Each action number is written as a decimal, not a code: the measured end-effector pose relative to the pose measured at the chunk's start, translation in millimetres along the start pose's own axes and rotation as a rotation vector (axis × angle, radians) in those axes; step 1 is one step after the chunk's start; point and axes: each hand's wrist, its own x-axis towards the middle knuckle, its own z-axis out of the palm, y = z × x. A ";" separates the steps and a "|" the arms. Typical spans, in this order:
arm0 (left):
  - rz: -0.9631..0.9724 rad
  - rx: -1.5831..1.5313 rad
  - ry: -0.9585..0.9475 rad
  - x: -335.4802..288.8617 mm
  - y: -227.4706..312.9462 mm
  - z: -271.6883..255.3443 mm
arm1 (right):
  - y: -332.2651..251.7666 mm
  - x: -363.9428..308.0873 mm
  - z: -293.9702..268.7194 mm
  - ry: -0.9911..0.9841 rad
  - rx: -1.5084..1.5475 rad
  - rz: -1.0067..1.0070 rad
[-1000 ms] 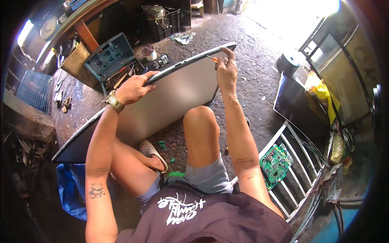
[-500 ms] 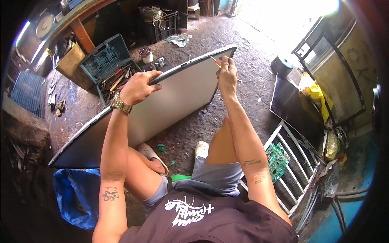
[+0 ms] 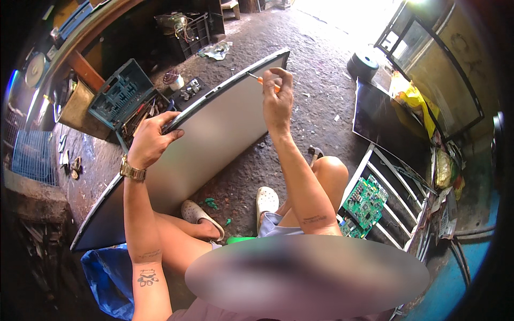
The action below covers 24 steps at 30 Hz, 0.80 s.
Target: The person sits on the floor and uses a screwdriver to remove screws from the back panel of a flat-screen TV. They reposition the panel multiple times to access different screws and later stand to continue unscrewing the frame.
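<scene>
Left hand [image 3: 151,140] clamped over top edge of flat TV panel [image 3: 214,128], standing tilted on dirt floor [image 3: 316,80]. Right hand [image 3: 277,99] pinching orange-handled screwdriver [image 3: 261,80] at upper rim. Teal toolbox [image 3: 120,96] behind; green circuit board [image 3: 364,202] right.

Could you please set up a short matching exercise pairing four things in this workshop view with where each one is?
Things:
1. large flat grey screen panel
2. orange-handled screwdriver
3. green circuit board
4. teal plastic tool case

Places:
A. lying on a white metal frame at the right
B. open on the floor behind the panel
C. in the right hand
D. upright on edge, top edge in the left hand

Pairs: 1-D, 2-C, 3-A, 4-B
</scene>
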 end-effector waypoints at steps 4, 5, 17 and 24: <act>-0.033 -0.118 -0.012 2.4 -3.1 0.9 | -12.1 3.4 3.8 -0.007 -0.252 0.080; -0.027 -0.125 -0.014 2.5 -3.3 0.6 | -13.7 2.6 4.8 -0.002 -0.213 0.049; -0.028 -0.121 -0.045 1.4 -3.8 -0.4 | -10.1 -2.0 -0.1 0.010 0.208 -0.076; -0.042 -0.110 -0.056 0.9 -7.0 0.9 | 3.2 3.7 -1.5 -0.110 -0.438 -0.010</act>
